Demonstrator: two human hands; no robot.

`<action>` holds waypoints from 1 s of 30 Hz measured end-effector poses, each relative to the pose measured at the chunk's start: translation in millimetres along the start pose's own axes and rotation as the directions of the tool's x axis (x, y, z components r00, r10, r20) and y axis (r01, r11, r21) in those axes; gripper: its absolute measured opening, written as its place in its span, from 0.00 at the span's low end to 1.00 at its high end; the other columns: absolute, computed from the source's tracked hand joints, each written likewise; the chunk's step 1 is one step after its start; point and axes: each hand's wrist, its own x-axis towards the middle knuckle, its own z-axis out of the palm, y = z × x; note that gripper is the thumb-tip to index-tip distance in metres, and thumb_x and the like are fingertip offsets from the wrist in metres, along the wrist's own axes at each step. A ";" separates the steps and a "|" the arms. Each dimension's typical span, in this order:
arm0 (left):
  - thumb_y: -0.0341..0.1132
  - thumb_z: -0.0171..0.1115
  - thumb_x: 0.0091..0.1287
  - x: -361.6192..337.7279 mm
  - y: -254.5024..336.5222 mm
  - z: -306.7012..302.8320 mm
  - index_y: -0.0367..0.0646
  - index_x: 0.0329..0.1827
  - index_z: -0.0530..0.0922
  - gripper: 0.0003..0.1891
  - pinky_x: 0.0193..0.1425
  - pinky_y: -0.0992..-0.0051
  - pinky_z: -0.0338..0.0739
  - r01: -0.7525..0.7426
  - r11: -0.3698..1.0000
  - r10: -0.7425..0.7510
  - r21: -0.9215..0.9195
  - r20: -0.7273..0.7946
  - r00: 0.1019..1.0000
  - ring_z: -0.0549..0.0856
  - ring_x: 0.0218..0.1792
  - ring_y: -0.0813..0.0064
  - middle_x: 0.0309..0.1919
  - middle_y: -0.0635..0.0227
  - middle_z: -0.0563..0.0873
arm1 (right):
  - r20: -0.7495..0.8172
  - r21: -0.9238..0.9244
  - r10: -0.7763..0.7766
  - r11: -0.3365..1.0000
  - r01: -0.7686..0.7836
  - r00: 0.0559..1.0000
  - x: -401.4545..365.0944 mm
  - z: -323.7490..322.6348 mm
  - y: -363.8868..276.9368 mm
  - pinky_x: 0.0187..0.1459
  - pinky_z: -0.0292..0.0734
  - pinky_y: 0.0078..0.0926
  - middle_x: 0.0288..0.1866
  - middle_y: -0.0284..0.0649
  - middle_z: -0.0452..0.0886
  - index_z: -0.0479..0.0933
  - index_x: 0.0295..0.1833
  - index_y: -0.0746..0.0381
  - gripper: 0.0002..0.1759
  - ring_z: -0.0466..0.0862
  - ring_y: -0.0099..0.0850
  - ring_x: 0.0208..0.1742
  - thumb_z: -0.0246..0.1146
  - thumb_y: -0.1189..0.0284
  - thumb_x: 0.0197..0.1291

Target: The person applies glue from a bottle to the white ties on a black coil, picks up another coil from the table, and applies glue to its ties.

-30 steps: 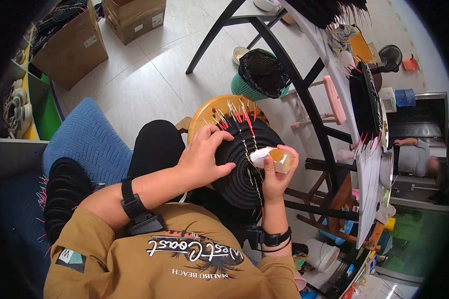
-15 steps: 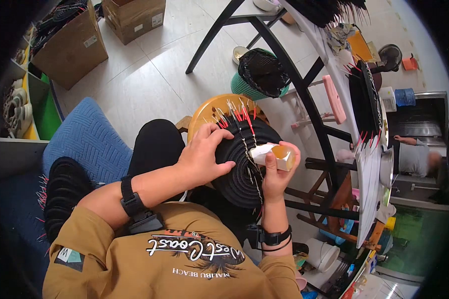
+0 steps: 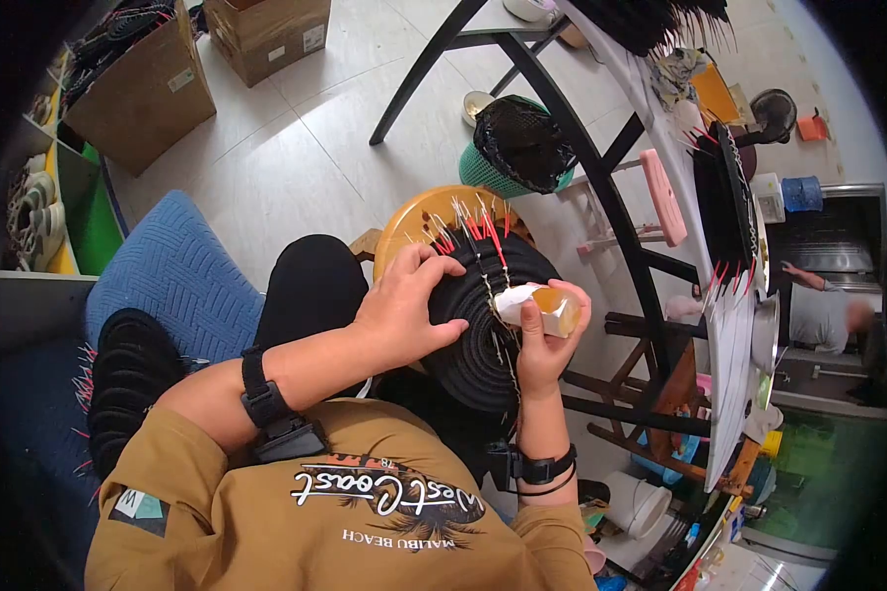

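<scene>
A black spiral coil (image 3: pixel 453 369) rests on the round wooden stool (image 3: pixel 396 229) in front of me. Red and white wire ends (image 3: pixel 485 223) stick out along its far edge, and pale twisted strands cross its face. My left hand (image 3: pixel 404 303) lies over the coil's left side, thumb and fingers apart. In my right hand (image 3: pixel 550 345), above the coil's right side, is a white and amber roll that looks like tape (image 3: pixel 554 303). The roll hides part of the coil and strands. My fingers wrap round its right end.
A teal bin (image 3: pixel 493 175) with a black bag stands beyond the stool. Black table legs (image 3: pixel 567 123) rise at the right. Another coil (image 3: pixel 133 384) lies on the blue chair (image 3: pixel 172 261). Cardboard boxes (image 3: pixel 146 103) stand at upper left; another person (image 3: pixel 820 317) is far right.
Both hands keep nearly the same pose on and above the coil. The view has shifted very slightly, and the arm of the person at far right has moved a little.
</scene>
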 end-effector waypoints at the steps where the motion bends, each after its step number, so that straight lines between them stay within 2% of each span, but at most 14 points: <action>1: 0.38 0.73 0.44 0.0 -0.1 -0.2 0.50 0.51 0.72 0.29 0.60 0.65 0.67 -0.001 1.000 0.001 0.003 -0.001 1.000 0.70 0.55 0.55 0.50 0.57 0.68 | 0.001 0.000 0.000 1.000 0.000 1.000 0.3 0.3 0.8 0.51 0.73 0.26 0.52 0.41 0.67 0.60 0.56 0.64 0.24 0.76 0.31 0.49 0.62 0.76 0.58; 3: 0.38 0.73 0.44 -0.1 -0.2 0.0 0.50 0.51 0.72 0.29 0.59 0.65 0.67 -0.001 1.000 0.001 0.002 -0.002 1.000 0.70 0.55 0.55 0.50 0.57 0.68 | -0.052 0.030 0.045 0.999 -0.044 0.998 1.1 0.8 1.9 0.51 0.71 0.26 0.50 0.44 0.69 0.62 0.53 0.66 0.24 0.76 0.32 0.48 0.66 0.74 0.55; 7: 0.38 0.73 0.44 0.1 -1.4 1.1 0.49 0.51 0.72 0.29 0.59 0.65 0.68 -0.005 1.000 0.005 0.006 -0.007 1.000 0.71 0.54 0.55 0.50 0.57 0.68 | -0.049 0.061 0.051 0.997 -0.048 0.998 1.6 1.7 -0.6 0.51 0.71 0.26 0.50 0.44 0.69 0.63 0.53 0.66 0.24 0.76 0.32 0.48 0.66 0.74 0.55; 10: 0.37 0.73 0.44 0.0 -1.9 1.1 0.48 0.51 0.72 0.29 0.58 0.65 0.68 -0.016 1.000 0.016 -0.002 -0.011 1.000 0.71 0.54 0.56 0.50 0.57 0.68 | -0.015 -0.035 -0.005 0.999 0.004 1.000 -0.1 -1.4 3.1 0.52 0.72 0.26 0.52 0.41 0.67 0.60 0.56 0.64 0.23 0.76 0.31 0.50 0.62 0.75 0.58; 13: 0.37 0.73 0.44 -0.1 -1.4 1.3 0.48 0.51 0.72 0.28 0.58 0.65 0.68 -0.014 1.000 0.014 -0.011 -0.015 1.000 0.71 0.54 0.56 0.50 0.57 0.68 | -0.067 0.045 0.038 0.998 -0.035 0.997 -0.6 0.7 1.2 0.51 0.71 0.26 0.50 0.43 0.69 0.63 0.53 0.65 0.24 0.76 0.31 0.47 0.66 0.74 0.55; 18: 0.37 0.73 0.44 0.6 -1.8 3.0 0.48 0.50 0.72 0.29 0.58 0.66 0.68 -0.017 1.000 0.017 0.004 -0.022 1.000 0.71 0.54 0.56 0.49 0.57 0.68 | 0.010 0.090 0.086 0.992 -0.086 0.996 -0.2 1.8 -2.2 0.51 0.72 0.26 0.50 0.43 0.69 0.62 0.54 0.66 0.24 0.76 0.31 0.48 0.66 0.75 0.55; 27: 0.37 0.73 0.43 0.3 -1.0 1.5 0.49 0.51 0.72 0.29 0.58 0.66 0.68 -0.013 1.000 0.013 0.001 -0.017 1.000 0.71 0.54 0.56 0.50 0.57 0.68 | -0.046 0.034 0.012 0.999 -0.010 0.999 1.8 0.2 1.9 0.51 0.72 0.27 0.50 0.43 0.68 0.61 0.55 0.65 0.25 0.76 0.32 0.49 0.66 0.75 0.55; 30: 0.37 0.73 0.43 0.4 -1.1 1.6 0.49 0.51 0.72 0.29 0.58 0.66 0.68 -0.011 1.000 0.011 0.007 -0.016 1.000 0.71 0.54 0.56 0.50 0.57 0.68 | -0.032 0.023 0.037 0.999 -0.036 0.999 3.2 1.1 -1.7 0.52 0.72 0.28 0.51 0.44 0.68 0.62 0.55 0.64 0.25 0.76 0.32 0.49 0.66 0.74 0.55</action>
